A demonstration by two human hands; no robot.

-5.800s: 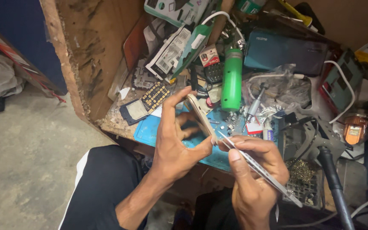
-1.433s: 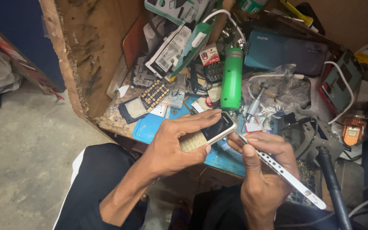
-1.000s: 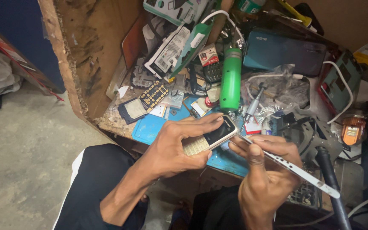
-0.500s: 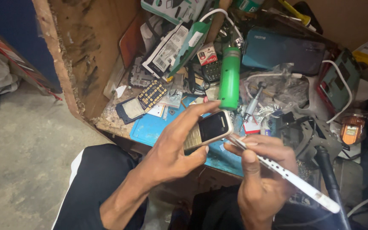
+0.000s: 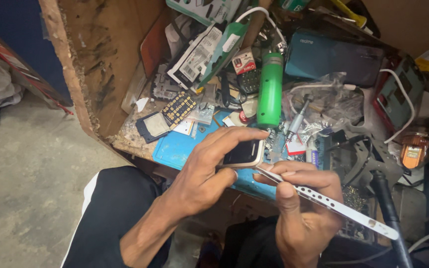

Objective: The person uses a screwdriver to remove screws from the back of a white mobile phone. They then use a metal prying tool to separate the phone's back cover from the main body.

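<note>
My left hand grips a small gold-edged keypad phone with a dark screen, fingers wrapped over its top and thumb under it. My right hand pinches long metal tweezers, their tip touching the phone's lower right edge. Both hands hover just above the front of a blue work mat on the bench.
The cluttered bench holds a green cylindrical tool, a loose keypad, a small square module, a teal phone box, plastic bags, cables and a red device. A worn wooden panel stands at left. Concrete floor lies lower left.
My left hand turned the phone from edge-on to screen-up and tilted it toward the tweezers. The right hand brought the tweezers' tip against the phone's edge.
</note>
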